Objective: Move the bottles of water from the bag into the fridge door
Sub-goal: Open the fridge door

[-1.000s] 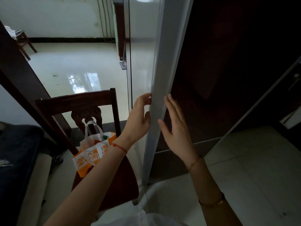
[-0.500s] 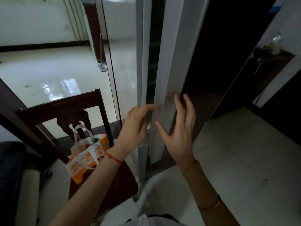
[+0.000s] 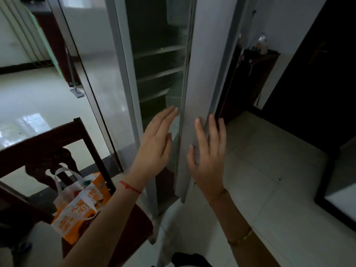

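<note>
The grey fridge door (image 3: 200,78) stands partly open, seen edge-on in the middle of the view. Dark shelves (image 3: 159,74) show in the gap behind it. My right hand (image 3: 209,157) lies flat against the door's outer edge, fingers spread upward. My left hand (image 3: 156,145) is open in front of the gap, fingertips close to the door's inner edge, holding nothing. An orange and white bag (image 3: 79,205) stands on a dark wooden chair (image 3: 42,139) at the lower left. A green bottle cap (image 3: 86,183) pokes out of the bag.
A glass partition with a metal frame (image 3: 92,93) runs left of the fridge. Glossy pale floor tiles (image 3: 269,180) spread to the right. A dark wooden doorway (image 3: 316,74) is at the far right.
The fridge door has swung further open, so the shelves inside now show. My left hand has come off the door edge and spread open. The view has turned right.
</note>
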Demonstrator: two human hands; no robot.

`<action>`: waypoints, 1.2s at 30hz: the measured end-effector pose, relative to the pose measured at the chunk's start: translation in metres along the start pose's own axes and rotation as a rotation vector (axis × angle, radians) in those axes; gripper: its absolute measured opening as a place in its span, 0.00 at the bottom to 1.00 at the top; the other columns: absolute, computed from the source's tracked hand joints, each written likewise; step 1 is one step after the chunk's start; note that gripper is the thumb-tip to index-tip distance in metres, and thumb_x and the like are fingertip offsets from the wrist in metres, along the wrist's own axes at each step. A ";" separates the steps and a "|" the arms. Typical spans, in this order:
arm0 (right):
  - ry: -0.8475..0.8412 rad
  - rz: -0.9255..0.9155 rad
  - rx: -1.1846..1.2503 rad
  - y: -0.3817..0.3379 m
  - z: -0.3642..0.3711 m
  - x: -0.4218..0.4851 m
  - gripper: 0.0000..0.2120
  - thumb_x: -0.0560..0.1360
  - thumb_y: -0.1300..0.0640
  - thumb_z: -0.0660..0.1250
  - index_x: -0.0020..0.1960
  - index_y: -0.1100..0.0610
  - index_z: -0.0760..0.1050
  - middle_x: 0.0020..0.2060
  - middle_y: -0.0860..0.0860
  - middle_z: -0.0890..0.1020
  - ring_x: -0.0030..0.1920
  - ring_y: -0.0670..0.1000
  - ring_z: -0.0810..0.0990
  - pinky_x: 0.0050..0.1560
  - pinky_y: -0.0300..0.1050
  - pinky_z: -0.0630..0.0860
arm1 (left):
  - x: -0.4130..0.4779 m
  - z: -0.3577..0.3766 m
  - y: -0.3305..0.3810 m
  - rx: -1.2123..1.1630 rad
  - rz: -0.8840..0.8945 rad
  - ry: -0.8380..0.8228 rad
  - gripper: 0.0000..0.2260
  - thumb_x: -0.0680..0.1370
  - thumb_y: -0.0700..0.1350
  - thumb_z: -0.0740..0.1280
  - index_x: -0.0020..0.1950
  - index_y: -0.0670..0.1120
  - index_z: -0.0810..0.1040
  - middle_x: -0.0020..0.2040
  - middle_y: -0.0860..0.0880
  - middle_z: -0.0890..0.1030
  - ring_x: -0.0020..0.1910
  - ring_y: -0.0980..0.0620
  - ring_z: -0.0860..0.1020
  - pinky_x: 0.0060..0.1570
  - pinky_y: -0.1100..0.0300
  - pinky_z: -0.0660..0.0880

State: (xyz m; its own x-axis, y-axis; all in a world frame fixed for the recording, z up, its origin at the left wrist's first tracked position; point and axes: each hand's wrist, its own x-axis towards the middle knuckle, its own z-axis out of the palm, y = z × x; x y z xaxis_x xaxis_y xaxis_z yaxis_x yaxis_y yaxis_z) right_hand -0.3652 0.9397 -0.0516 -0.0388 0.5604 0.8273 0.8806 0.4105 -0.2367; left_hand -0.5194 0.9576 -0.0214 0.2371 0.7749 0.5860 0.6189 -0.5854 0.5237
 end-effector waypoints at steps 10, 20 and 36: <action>0.030 0.065 -0.230 0.041 -0.046 -0.024 0.34 0.75 0.65 0.64 0.77 0.52 0.54 0.78 0.47 0.44 0.78 0.63 0.49 0.72 0.65 0.61 | 0.030 0.028 0.004 0.053 0.077 -0.090 0.28 0.80 0.42 0.56 0.80 0.48 0.52 0.80 0.52 0.52 0.79 0.56 0.47 0.77 0.44 0.49; 0.088 0.251 -0.378 0.082 -0.093 -0.034 0.25 0.77 0.68 0.60 0.74 0.62 0.63 0.76 0.58 0.56 0.77 0.66 0.52 0.76 0.62 0.55 | 0.046 0.070 0.028 0.009 0.198 -0.197 0.29 0.79 0.39 0.57 0.79 0.47 0.54 0.79 0.52 0.56 0.79 0.54 0.49 0.77 0.44 0.47; 0.185 0.371 -0.408 0.155 -0.142 -0.029 0.25 0.77 0.63 0.62 0.74 0.60 0.64 0.76 0.58 0.60 0.77 0.63 0.52 0.75 0.62 0.57 | 0.069 0.134 0.083 0.020 0.393 -0.244 0.30 0.77 0.38 0.60 0.79 0.45 0.55 0.79 0.51 0.58 0.79 0.52 0.50 0.76 0.41 0.46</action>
State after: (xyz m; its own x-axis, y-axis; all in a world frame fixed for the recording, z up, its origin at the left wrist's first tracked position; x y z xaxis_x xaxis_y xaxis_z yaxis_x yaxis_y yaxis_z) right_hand -0.1606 0.8848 -0.0400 0.3578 0.4633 0.8108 0.9318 -0.1203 -0.3425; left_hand -0.3512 0.9942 -0.0207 0.6246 0.5299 0.5737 0.4604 -0.8432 0.2776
